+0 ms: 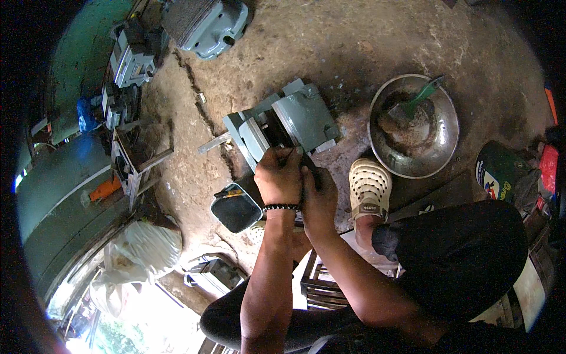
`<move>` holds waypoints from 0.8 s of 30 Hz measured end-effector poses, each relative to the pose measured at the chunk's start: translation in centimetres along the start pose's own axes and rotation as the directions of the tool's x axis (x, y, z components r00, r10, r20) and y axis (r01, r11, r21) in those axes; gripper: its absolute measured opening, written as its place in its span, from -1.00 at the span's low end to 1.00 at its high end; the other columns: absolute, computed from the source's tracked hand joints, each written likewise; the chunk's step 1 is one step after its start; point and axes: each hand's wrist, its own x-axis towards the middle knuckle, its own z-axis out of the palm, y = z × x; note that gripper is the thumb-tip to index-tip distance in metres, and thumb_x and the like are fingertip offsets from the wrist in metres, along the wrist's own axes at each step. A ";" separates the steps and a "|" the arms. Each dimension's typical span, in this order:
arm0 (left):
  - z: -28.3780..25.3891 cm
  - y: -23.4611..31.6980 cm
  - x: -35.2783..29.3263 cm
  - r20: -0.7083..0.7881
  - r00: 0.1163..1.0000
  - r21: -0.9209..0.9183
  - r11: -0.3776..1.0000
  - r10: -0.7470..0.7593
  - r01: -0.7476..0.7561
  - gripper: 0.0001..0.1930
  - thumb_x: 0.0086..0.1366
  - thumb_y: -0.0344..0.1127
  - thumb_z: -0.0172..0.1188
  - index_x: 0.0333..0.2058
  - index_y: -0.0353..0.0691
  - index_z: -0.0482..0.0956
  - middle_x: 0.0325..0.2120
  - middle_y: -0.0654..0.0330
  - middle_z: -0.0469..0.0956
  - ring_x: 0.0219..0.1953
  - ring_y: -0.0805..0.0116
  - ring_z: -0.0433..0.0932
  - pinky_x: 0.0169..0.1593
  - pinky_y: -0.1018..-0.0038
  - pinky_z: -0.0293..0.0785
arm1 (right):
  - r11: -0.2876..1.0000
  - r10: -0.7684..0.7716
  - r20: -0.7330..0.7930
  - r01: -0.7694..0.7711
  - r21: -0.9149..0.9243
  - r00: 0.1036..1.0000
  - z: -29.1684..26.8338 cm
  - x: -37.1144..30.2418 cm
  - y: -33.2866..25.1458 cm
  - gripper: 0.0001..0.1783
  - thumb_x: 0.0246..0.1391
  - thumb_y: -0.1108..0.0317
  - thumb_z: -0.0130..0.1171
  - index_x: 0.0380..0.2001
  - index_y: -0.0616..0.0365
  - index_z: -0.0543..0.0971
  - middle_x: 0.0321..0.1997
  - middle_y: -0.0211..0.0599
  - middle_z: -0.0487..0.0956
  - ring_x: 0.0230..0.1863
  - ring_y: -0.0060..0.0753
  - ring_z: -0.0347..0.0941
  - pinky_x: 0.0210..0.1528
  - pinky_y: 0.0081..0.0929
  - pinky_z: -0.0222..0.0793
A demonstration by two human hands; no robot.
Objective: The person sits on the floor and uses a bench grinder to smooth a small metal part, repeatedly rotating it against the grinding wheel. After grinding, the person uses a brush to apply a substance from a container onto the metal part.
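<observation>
On the floor ahead of me lies a grey-painted metal machine part (303, 117), blocky, with a dark slot across its middle. Over its near edge is my left hand (277, 180), a beaded bracelet at the wrist, fingers curled and pressed together. Close against it, my right hand (319, 194) is bent with its thumb up. Something dark shows between the two hands, too hidden to name; the fingertips are partly out of sight. Just left of my left wrist stands a square open container (236, 212) with a yellow-and-black tool (229, 193) lying across it.
At the right, a round metal basin (377, 138) holds brown residue and a green-handled brush or scraper (415, 100). My shoe (370, 186) is beside it. More grey castings (209, 29) sit at the upper left. A wooden stand (132, 162) and white sack (144, 251) are left.
</observation>
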 end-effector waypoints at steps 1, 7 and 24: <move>-0.2 0.3 -0.1 -0.004 1.000 0.033 0.999 0.001 -0.001 -0.79 0.05 -0.24 0.35 -0.44 -0.27 0.64 -0.52 0.02 0.64 -0.44 0.21 0.66 -0.31 0.38 0.53 | 0.999 -0.007 0.013 0.008 -0.031 1.000 0.0 0.1 0.1 -0.57 0.23 0.08 -0.03 -0.42 0.31 0.48 -0.41 0.14 0.48 -0.33 0.25 0.39 -0.25 -0.01 0.28; -0.5 1.6 1.0 -0.055 0.996 0.186 0.981 0.073 -0.061 -0.80 0.04 -0.22 0.35 -0.50 -0.25 0.65 -0.55 0.03 0.63 -0.46 0.17 0.65 -0.33 0.34 0.53 | 0.990 0.039 0.083 -0.050 0.132 0.996 0.8 1.0 -0.3 -0.59 0.23 0.10 -0.04 -0.41 0.30 0.48 -0.45 0.13 0.48 -0.37 0.28 0.41 -0.29 0.01 0.31; -0.4 1.4 5.2 -0.034 0.998 0.345 0.938 0.060 -0.045 -0.76 0.00 -0.14 0.36 -0.48 -0.20 0.67 -0.54 -0.02 0.62 -0.42 0.07 0.65 -0.29 0.29 0.54 | 0.923 0.174 0.292 -0.259 0.283 0.940 0.4 1.8 -3.5 -0.60 0.19 0.19 0.05 -0.20 0.41 0.51 -0.28 -0.20 0.58 -0.31 -0.44 0.46 -0.22 -0.50 0.35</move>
